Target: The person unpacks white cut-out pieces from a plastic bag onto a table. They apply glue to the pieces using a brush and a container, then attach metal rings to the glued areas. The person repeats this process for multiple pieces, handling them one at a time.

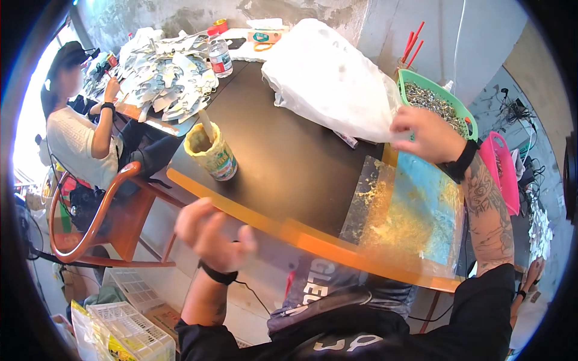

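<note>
A large white plastic bag lies across the far right part of the dark table. My right hand pinches the bag's near right corner between thumb and fingers. My left hand hangs in the air just off the table's near edge, blurred a little, its fingers loosely bent and apart with nothing in them. Beyond it on the tabletop stands a glue-smeared can with a flat stick leaning in it. A stained, glue-covered sheet lies below my right forearm.
A green basket full of small metal parts stands right of the bag; a pink basket is farther right. Heaped paper-like pieces and a water bottle occupy the far left. A seated person works there beside a wooden chair.
</note>
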Demonstrator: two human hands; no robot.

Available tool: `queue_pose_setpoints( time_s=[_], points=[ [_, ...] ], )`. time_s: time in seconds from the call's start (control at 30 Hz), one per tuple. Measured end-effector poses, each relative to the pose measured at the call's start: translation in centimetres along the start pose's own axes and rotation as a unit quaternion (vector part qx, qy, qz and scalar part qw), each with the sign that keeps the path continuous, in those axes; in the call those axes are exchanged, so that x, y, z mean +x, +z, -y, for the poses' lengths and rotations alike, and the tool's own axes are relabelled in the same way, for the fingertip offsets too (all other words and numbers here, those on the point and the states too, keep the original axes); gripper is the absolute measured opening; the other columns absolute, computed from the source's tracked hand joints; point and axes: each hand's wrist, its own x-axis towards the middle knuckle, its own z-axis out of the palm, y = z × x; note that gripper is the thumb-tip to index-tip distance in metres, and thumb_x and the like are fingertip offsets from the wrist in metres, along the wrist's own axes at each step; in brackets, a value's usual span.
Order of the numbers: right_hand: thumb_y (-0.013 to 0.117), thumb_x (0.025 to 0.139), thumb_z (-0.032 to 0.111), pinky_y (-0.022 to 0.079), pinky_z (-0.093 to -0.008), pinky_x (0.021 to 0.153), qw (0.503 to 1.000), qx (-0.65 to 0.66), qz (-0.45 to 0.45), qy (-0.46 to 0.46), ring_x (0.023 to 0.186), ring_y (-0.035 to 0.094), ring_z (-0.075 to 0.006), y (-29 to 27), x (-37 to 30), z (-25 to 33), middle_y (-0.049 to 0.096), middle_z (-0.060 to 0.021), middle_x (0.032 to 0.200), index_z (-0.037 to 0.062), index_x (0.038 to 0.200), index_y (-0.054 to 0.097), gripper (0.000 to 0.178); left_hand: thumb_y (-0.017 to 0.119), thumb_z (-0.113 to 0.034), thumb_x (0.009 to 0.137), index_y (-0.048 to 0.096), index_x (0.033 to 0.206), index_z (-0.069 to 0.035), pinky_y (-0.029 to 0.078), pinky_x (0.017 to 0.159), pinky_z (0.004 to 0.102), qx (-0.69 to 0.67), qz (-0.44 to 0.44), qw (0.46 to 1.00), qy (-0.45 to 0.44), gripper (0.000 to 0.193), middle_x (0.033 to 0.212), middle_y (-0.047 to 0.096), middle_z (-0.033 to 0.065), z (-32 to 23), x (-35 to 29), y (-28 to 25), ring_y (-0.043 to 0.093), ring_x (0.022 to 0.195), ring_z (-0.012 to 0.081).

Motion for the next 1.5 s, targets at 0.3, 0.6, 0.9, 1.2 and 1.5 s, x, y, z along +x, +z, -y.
queue_pose_setpoints(
  time_s=[0.3, 0.6, 0.9, 1.2, 1.5],
  points=[
    [0.058, 0.076, -0.002, 0.053, -0.0433, 0.095, 0.999, -0.026, -0.026, 0.019, 0.109, 0.068, -0.039, 4.2, 10.0, 2.3, 0.071, -0.0238, 0.114, -0.0001, 0.115, 0.07, 0.041, 0.058, 0.005, 0.084, 0.054, 0.136, -0.004, 0.041, 0.11, 0.0456, -0.168, 0.161, 0.97, -0.068, 0.053, 0.14, 0.059, 0.0174, -1.8, 10.6, 11.7, 0.054, 0.133, 0.0338],
    [0.062, 0.094, 0.02, 0.052, -0.0436, 0.095, 0.995, 0.033, 0.068, -0.062, 0.108, 0.066, -0.0395, 2.2, 7.2, 2.4, 0.068, -0.0227, 0.119, -0.0014, 0.118, 0.069, 0.033, 0.063, -0.022, 0.09, 0.073, 0.109, -0.01, 0.034, 0.111, 0.0526, 0.173, 0.366, 0.914, -0.018, 0.025, 0.105, 0.07, 0.0093, 3.2, 7.5, 16.1, 0.06, 0.111, 0.0322],
    [0.064, 0.089, 0.016, 0.054, -0.0477, 0.089, 0.969, -0.19, -0.156, -0.012, 0.098, 0.068, -0.0403, 1.2, 13.5, 1.8, 0.069, -0.02, 0.109, 0.0004, 0.098, 0.072, 0.019, 0.069, -0.024, 0.088, 0.068, 0.091, -0.007, 0.039, 0.095, 0.0462, 0.293, 0.257, 0.918, -0.069, 0.017, 0.099, 0.061, 0.0093, 0.8, 9.1, 10.5, 0.056, 0.101, 0.0288],
    [0.079, 0.076, 0.023, 0.049, -0.0476, 0.102, 0.951, -0.307, 0.002, 0.036, 0.128, 0.057, -0.0287, 2.9, 23.3, 1.2, 0.065, -0.0124, 0.128, 0.0032, 0.118, 0.068, 0.048, 0.071, -0.013, 0.082, 0.066, 0.093, -0.005, 0.039, 0.095, 0.0427, 0.253, 0.287, 0.921, -0.074, 0.015, 0.099, 0.06, 0.0085, -0.9, 9.1, 8.2, 0.056, 0.102, 0.0277],
    [0.08, 0.075, 0.03, 0.04, -0.0558, 0.111, 0.933, -0.345, 0.066, 0.078, 0.144, 0.043, -0.0297, 4.5, 26.1, 2.6, 0.049, -0.0138, 0.155, 0.0145, 0.146, 0.057, 0.077, 0.069, -0.009, 0.074, 0.065, 0.092, -0.003, 0.039, 0.096, 0.043, 0.194, 0.287, 0.931, -0.111, 0.02, 0.102, 0.061, 0.0096, -1.4, 6.8, 7.3, 0.057, 0.103, 0.0285]
  ],
)
